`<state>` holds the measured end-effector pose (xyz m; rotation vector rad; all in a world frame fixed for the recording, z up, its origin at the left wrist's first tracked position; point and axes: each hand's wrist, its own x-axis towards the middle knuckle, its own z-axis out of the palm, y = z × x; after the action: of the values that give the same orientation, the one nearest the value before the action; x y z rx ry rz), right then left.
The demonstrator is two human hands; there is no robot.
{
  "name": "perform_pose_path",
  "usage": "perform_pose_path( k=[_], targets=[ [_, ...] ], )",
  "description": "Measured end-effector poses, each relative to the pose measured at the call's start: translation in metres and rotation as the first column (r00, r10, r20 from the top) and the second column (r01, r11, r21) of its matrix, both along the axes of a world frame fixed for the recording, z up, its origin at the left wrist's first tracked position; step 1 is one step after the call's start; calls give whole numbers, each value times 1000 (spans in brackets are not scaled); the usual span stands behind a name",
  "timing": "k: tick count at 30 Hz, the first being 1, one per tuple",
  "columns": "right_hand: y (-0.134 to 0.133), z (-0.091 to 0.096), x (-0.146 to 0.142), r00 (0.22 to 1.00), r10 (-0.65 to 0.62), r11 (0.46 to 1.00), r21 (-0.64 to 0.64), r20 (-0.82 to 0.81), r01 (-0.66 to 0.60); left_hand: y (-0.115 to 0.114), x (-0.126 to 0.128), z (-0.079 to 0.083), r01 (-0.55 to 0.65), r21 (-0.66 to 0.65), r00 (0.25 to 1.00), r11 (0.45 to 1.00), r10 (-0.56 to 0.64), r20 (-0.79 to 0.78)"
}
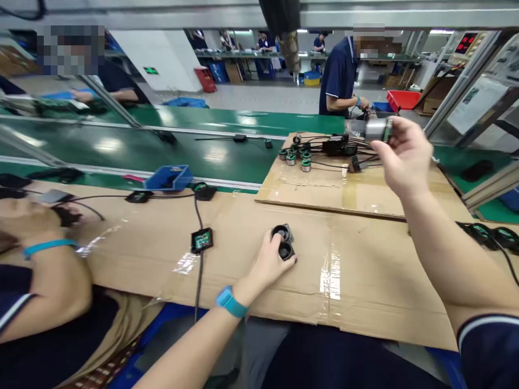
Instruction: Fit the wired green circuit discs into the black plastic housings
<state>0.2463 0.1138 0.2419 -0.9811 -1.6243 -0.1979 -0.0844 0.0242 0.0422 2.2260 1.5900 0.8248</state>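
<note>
My left hand (267, 259) is closed around a black plastic housing (285, 250) with two round openings, which rests on the cardboard-covered bench. The thumb and fingers press on its sides. Raised at the upper right, my right hand (407, 154) pinches a silver cylindrical part (375, 129) with a green edge at one end; it is somewhat blurred. Below and left of that hand, several small round metal parts with green tops (306, 165) lie beside a bundle of black cables (338, 146) on a raised cardboard sheet (308, 186).
A black square unit with a green circuit board (201, 240) sits on its cable left of my left hand. Farther back is a blue bin (169, 178). A co-worker's arm (60, 259) reaches in from the left. Beyond the bench runs a green conveyor (194, 148); a metal beam crosses overhead.
</note>
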Motion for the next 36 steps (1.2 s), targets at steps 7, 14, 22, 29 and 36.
perform_pose_path(
  k=[7,14,22,29,36],
  targets=[
    [-167,-34,-17,971,-26,988,-157,-237,-12,-6,35,-22,-76,163,977,984,40,211],
    [-161,-131,-55,991,105,836,-533,-79,-131,-34,64,-40,-185,204,941,961,114,319],
    [-153,-172,-94,974,160,873,-483,157,-65,-44,81,-44,-49,430,940,902,-104,326],
    [-154,-179,-100,960,155,827,-562,235,4,-45,78,-45,-9,448,919,894,-169,356],
    [-156,-186,-98,934,219,808,-589,283,-11,-42,75,-47,82,316,867,945,-224,446]
  ],
)
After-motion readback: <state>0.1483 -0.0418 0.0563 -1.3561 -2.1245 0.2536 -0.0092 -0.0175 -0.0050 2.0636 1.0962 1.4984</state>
